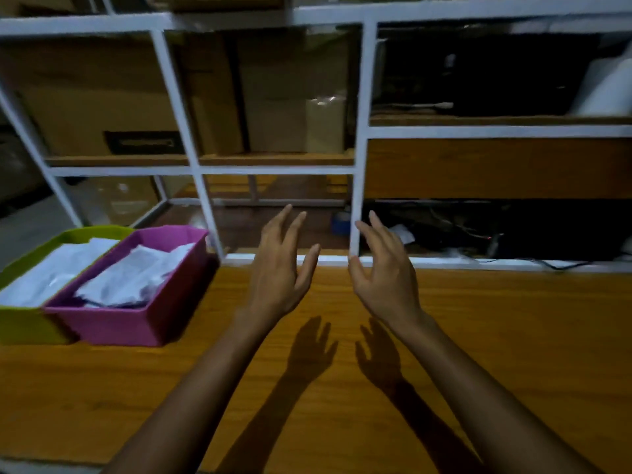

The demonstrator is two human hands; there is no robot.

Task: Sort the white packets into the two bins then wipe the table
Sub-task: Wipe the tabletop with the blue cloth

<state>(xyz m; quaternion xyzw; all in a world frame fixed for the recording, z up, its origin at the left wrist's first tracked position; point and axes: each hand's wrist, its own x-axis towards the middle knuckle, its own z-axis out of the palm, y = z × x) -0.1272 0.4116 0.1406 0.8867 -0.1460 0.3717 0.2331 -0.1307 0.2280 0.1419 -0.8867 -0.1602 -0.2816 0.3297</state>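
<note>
Two bins stand side by side at the table's left: a green bin (24,323) on the outside and a pink bin (136,325) next to it. Both hold white packets (130,278), piled loosely. My left hand (278,268) and my right hand (388,275) hover above the middle of the wooden table (513,336), close together, palms facing each other, fingers spread, holding nothing. Their shadows fall on the tabletop below them. No loose packet or cloth shows on the table.
A white metal shelf frame (359,165) rises along the table's far edge. Cardboard boxes (102,97) fill its shelves at left. Dark cables and small items lie behind the frame at right (478,234).
</note>
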